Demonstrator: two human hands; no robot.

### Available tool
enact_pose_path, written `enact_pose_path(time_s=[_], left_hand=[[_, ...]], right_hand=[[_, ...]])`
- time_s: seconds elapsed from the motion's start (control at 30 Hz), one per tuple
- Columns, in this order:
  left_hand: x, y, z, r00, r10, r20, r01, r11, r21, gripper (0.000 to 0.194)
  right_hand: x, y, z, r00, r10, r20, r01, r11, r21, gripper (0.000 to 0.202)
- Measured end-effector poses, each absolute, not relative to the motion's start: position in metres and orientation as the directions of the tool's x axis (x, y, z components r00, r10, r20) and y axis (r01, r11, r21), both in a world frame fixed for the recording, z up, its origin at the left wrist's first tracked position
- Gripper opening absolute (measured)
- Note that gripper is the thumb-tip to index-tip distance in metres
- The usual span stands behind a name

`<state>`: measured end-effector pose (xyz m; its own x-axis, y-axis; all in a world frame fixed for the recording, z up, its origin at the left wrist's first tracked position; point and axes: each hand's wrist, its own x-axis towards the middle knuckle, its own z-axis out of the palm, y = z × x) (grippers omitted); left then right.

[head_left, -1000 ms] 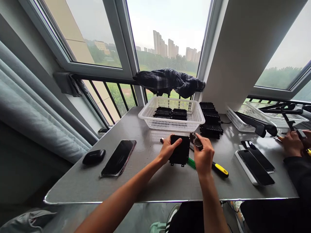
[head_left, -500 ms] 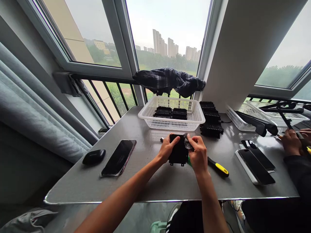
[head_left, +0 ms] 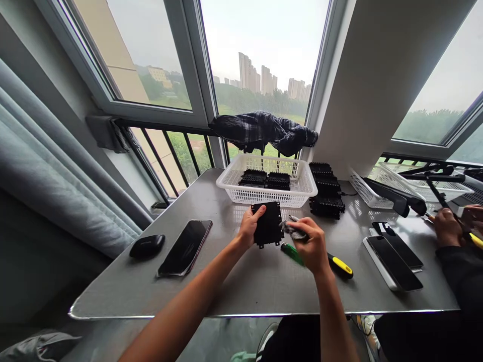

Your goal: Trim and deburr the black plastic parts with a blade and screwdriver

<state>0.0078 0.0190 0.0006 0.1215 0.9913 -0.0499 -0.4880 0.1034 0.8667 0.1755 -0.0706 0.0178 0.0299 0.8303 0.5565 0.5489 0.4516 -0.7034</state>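
Observation:
My left hand (head_left: 249,226) is closed on a flat black plastic panel (head_left: 268,225) with small tabs along its edges, thumb across its face. To the right of the panel, my right hand (head_left: 311,244) pinches a crumpled grey cloth (head_left: 292,229), now apart from the panel. Beneath my right hand a green-handled tool (head_left: 291,254) lies on the table, partly covered by the hand. A yellow and black handle (head_left: 341,266) rests just right of my wrist. Beyond both hands stands a white plastic basket (head_left: 267,197) with black ribbed parts (head_left: 278,181) in it.
Stacked black ribbed parts (head_left: 325,190) stand right of the basket. A phone (head_left: 184,247) and a black case (head_left: 147,246) lie at left. More phones (head_left: 394,262) lie at right, near a co-worker's hands (head_left: 447,226). The table's front edge (head_left: 151,317) is near me.
My right hand has drawn the cloth off the panel, moving right and down. My left hand has shifted the panel slightly left and up. More of the green handle shows.

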Motion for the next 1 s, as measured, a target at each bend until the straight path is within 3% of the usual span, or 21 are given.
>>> enact_pose_path(time_s=[0.07,0.13,0.3,0.47,0.57,0.67,0.8,0.9,1.0], left_hand=[[0.013,0.015,-0.002,0.180,0.983,-0.032,-0.465,0.114,0.878,0.049],[0.018,0.011,-0.006,0.226,0.974,-0.029,-0.428,0.126,0.895,0.045],[0.023,0.007,-0.013,0.192,0.981,-0.027,-0.366,0.097,0.925,0.037],[0.016,0.014,-0.010,0.104,0.992,-0.065,-0.461,0.106,0.881,0.041],[0.012,0.018,-0.009,0.045,0.993,-0.111,-0.498,0.119,0.859,0.040],[0.011,0.018,-0.008,0.088,0.983,-0.163,-0.516,0.184,0.836,0.037],[0.013,0.016,-0.007,0.126,0.979,-0.160,-0.506,0.202,0.839,0.035],[0.017,0.014,-0.009,0.156,0.980,-0.124,-0.460,0.183,0.869,0.036],[0.022,0.011,-0.014,0.181,0.979,-0.097,-0.419,0.166,0.893,0.039]], right_hand=[[0.178,-0.066,0.019,0.184,0.768,0.613,0.569,0.425,-0.704,0.041],[0.176,-0.059,0.018,0.230,0.742,0.630,0.603,0.399,-0.691,0.046],[0.160,-0.048,0.012,0.002,0.823,0.568,0.687,0.412,-0.599,0.056],[0.152,-0.057,0.011,-0.217,0.855,0.471,0.700,0.473,-0.536,0.050],[0.153,-0.065,0.013,-0.272,0.875,0.400,0.684,0.468,-0.560,0.044],[0.159,-0.069,0.017,-0.309,0.892,0.329,0.613,0.452,-0.648,0.041],[0.170,-0.069,0.022,-0.149,0.895,0.420,0.527,0.431,-0.732,0.038],[0.173,-0.063,0.021,0.113,0.834,0.541,0.539,0.406,-0.738,0.043],[0.167,-0.056,0.015,0.197,0.791,0.579,0.601,0.369,-0.709,0.048]])
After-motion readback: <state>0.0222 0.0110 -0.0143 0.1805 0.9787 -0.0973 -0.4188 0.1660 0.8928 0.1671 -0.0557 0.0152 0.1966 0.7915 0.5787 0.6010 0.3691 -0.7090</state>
